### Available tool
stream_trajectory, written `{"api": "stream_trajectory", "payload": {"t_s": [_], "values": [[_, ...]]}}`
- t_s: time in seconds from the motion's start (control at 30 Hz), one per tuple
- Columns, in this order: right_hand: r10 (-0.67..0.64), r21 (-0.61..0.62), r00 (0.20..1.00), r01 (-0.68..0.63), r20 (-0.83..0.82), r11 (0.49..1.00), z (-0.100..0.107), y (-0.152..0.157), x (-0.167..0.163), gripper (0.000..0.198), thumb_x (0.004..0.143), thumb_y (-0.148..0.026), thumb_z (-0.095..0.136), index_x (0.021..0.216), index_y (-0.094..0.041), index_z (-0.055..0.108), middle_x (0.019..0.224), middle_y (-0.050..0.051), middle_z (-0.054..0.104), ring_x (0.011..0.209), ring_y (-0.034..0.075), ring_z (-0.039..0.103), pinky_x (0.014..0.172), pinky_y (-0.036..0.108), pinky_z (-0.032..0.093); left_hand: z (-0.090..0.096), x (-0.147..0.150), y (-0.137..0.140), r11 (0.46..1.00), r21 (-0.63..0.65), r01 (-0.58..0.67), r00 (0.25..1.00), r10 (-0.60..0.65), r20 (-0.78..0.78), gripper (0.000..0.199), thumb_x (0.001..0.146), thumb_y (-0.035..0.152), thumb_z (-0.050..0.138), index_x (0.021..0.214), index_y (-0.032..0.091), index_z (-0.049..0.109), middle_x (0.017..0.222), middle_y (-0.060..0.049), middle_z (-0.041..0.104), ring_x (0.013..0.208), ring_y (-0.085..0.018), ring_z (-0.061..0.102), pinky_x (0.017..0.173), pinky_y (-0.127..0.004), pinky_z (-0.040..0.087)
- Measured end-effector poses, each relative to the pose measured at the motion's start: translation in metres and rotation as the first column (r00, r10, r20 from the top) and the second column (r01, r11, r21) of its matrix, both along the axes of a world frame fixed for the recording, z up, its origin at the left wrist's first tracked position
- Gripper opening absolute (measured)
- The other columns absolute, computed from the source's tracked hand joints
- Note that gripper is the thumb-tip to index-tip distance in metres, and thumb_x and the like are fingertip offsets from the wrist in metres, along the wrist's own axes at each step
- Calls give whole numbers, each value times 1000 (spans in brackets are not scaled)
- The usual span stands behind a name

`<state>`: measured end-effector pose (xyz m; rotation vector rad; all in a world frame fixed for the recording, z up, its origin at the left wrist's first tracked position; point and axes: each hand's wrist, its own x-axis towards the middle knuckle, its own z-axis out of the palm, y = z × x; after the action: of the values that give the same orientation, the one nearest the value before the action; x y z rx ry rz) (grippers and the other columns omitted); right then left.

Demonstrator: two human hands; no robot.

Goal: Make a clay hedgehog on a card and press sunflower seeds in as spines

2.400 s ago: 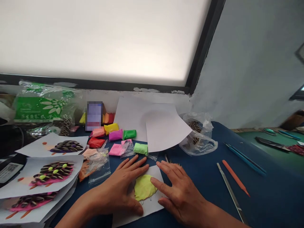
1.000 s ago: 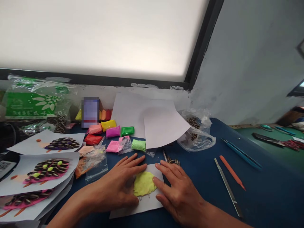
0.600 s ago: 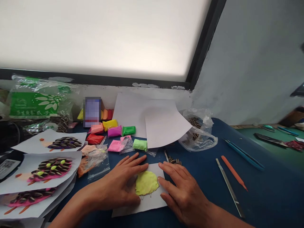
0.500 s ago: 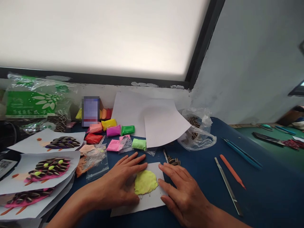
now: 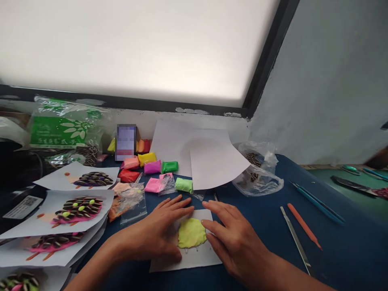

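The left hand (image 5: 163, 231) and right hand (image 5: 235, 234) were apart, gripping nothing, at nine and three o'clock of the yellow clay (image 5: 191, 233). The clay sat on paper (image 5: 200, 261) on the bench (image 5: 268, 214); pressing hard could have smeared it over the drawn lines (image 5: 186, 251) at six o'clock, and dragging might have shifted the paper.

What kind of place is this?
Probably a craft workspace: a yellow clay-like patch on a white sheet, a seed-covered picture at the left, and blue tweezers at the right.
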<state>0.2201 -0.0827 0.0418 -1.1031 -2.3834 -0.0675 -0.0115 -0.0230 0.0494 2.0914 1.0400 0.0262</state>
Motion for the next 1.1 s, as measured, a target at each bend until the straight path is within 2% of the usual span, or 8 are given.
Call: {"api": "stream_trajectory", "payload": {"t_s": [0.07,0.13,0.27,0.33,0.53,0.73,0.9,1.1], "values": [[41,-61,999,-42,-15,997,3,7,-7,27,90,-13,48,109,-17,67,127,15,61,117,27,56,95,46,49,-3,-6,3,999,-17,-38,997,39,73,90,63,22,72,145,33,37,159,1,20,147,-30,15,119,-49,17],[73,-102,997,-75,-21,992,2,13,-13,31,87,-8,47,110,-16,66,127,15,60,119,27,55,96,46,49,-7,-11,7,994,11,-107,982,104,160,76,68,21,66,140,33,45,155,1,34,141,-27,31,116,-44,27],[100,-142,993,-107,-58,984,-8,21,-23,32,85,-5,46,108,-14,66,126,16,60,118,26,55,96,44,48,-18,-13,16,927,186,-325,938,291,191,32,76,20,53,106,21,66,108,-5,68,102,-24,61,89,-36,48],[107,-128,989,-119,-99,985,-13,22,-26,31,87,-6,45,109,-14,64,125,16,61,116,25,56,96,43,49,-23,-11,19,918,231,-321,945,294,147,18,74,21,54,86,19,67,88,-3,67,85,-22,61,75,-33,47],[176,-58,979,-183,-101,981,-16,16,-26,26,85,-7,48,104,-16,64,127,15,60,120,25,53,97,44,47,-25,-8,20,922,202,-329,941,304,147,13,70,22,57,80,19,64,83,0,61,80,-19,56,68,-28,41],[191,-40,980,-193,-47,980,-13,12,-30,18,91,-15,50,98,-19,66,127,14,59,120,25,52,98,43,46,-26,-10,20,929,152,-339,930,306,202,10,70,21,57,78,19,62,83,0,59,81,-19,54,69,-28,40],[221,-30,968,-219,116,975,-15,13,-30,24,92,-27,53,113,-23,64,136,16,52,126,30,47,99,51,42,-28,-10,19,927,175,-333,931,293,217,12,71,21,55,80,19,63,87,-2,59,86,-20,53,73,-29,41],[224,44,955,-237,192,971,-16,14,-28,25,93,-29,52,113,-19,63,138,18,52,131,32,43,102,51,41,-27,-11,18,925,207,-320,940,281,195,11,73,21,55,80,19,63,89,-2,61,88,-20,54,74,-29,42]]}}
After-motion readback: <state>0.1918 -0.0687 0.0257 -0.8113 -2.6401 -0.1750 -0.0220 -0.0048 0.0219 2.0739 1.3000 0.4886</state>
